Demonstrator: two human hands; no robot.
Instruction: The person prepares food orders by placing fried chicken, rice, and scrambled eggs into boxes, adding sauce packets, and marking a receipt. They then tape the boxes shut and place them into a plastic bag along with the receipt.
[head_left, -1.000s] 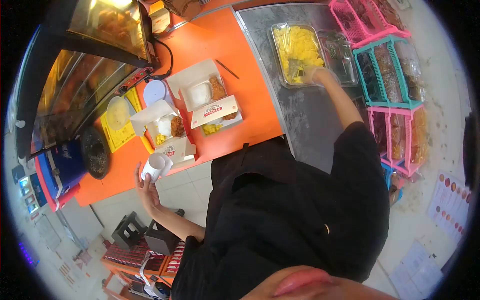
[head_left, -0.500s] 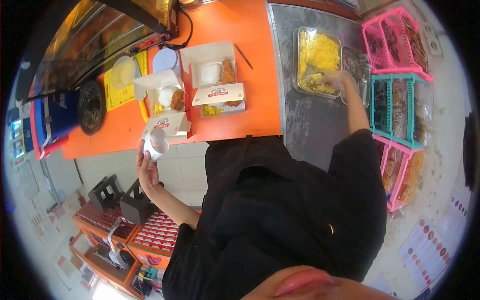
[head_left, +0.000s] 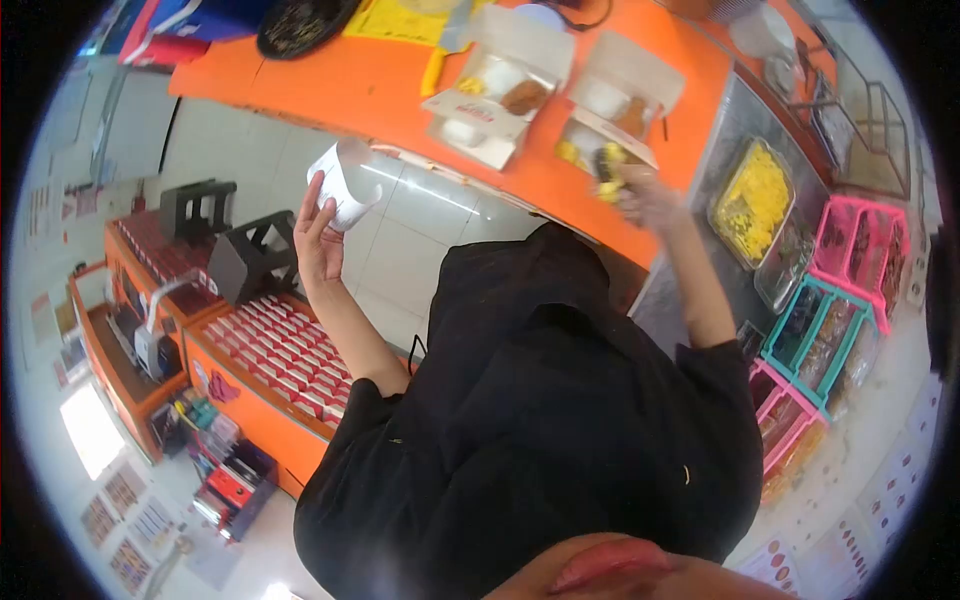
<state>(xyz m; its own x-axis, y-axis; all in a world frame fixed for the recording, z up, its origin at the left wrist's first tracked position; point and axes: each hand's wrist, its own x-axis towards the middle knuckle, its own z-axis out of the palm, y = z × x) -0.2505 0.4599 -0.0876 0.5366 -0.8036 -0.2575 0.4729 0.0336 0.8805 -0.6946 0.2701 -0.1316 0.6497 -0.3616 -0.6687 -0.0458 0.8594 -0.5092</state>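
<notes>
Honestly, the right hand has its fingers pinched on a clump of yellow food, just above the open meal box on the orange surface. I'd go low before letting go so nothing scatters. The left hand has its fingers wrapped round a white paper cup, off the edge; keep it level.

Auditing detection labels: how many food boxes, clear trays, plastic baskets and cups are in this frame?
Open food boxes: 2
Clear food trays: 2
Pink baskets: 2
Teal basket: 1
White cup, held in the left hand: 1
Total: 8
</notes>
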